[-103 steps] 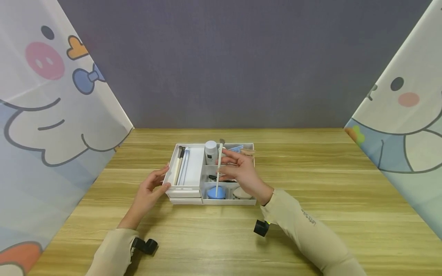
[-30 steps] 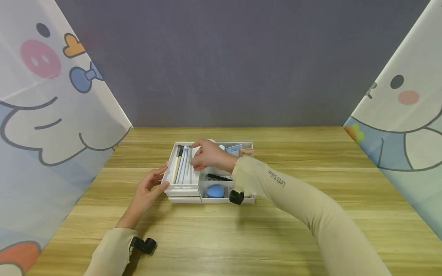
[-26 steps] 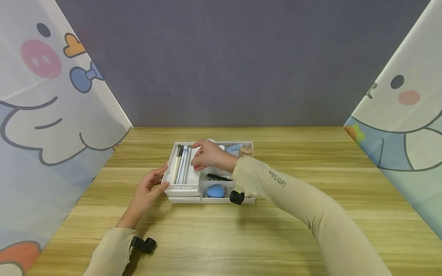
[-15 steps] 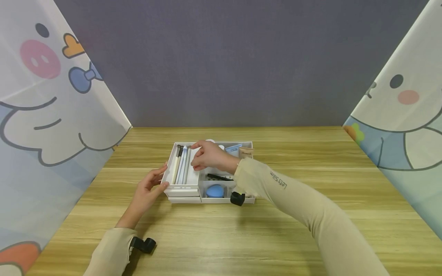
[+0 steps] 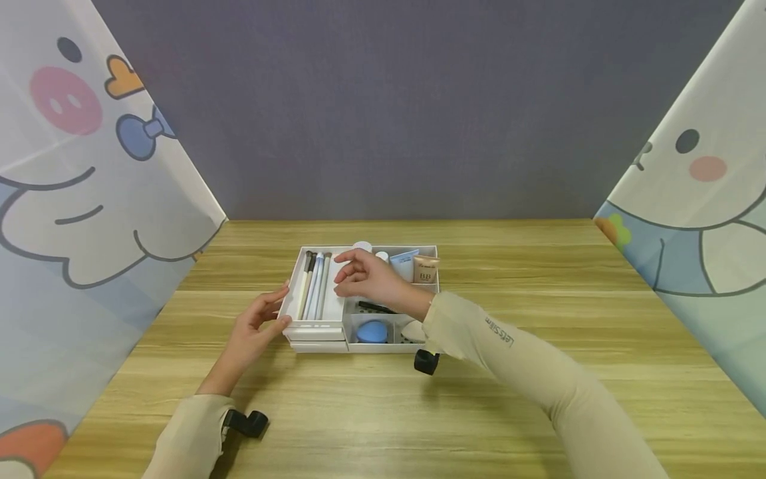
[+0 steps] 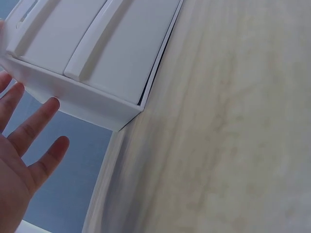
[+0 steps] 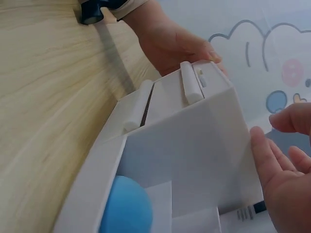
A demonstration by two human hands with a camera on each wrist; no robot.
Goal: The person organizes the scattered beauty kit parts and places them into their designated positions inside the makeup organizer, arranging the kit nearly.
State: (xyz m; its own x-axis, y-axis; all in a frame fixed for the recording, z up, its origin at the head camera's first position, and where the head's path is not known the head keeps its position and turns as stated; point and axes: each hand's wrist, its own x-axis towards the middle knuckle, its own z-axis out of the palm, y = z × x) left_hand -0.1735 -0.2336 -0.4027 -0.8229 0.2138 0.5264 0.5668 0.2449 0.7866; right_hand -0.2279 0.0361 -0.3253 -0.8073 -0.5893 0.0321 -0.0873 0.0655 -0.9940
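A white makeup organizer (image 5: 317, 335) stands on the table, with two drawers below its upper left tray. Several makeup brushes (image 5: 315, 286) lie side by side along that tray's left part, heads pointing away. My left hand (image 5: 251, 332) rests against the organizer's left side; in the left wrist view its fingers (image 6: 39, 124) are spread. My right hand (image 5: 380, 281) hovers over the divider right of the tray, fingers loosely bent and holding nothing. It partly hides a white-capped bottle (image 5: 362, 245). In the right wrist view its thumb and fingertips are apart.
The organizer's right compartments hold a blue tube (image 5: 403, 265), a tan BB tube (image 5: 425, 268), a black pen-like stick (image 5: 375, 307), a blue makeup sponge (image 5: 372, 331) and a pale puff (image 5: 413, 330). The wooden table (image 5: 347, 412) surrounds it; a grey wall panel (image 5: 383, 113) stands behind.
My right hand carried a brush from the right compartments to the left tray and let go of it beside the others. It has just lifted slightly rightward. My left hand stays put.
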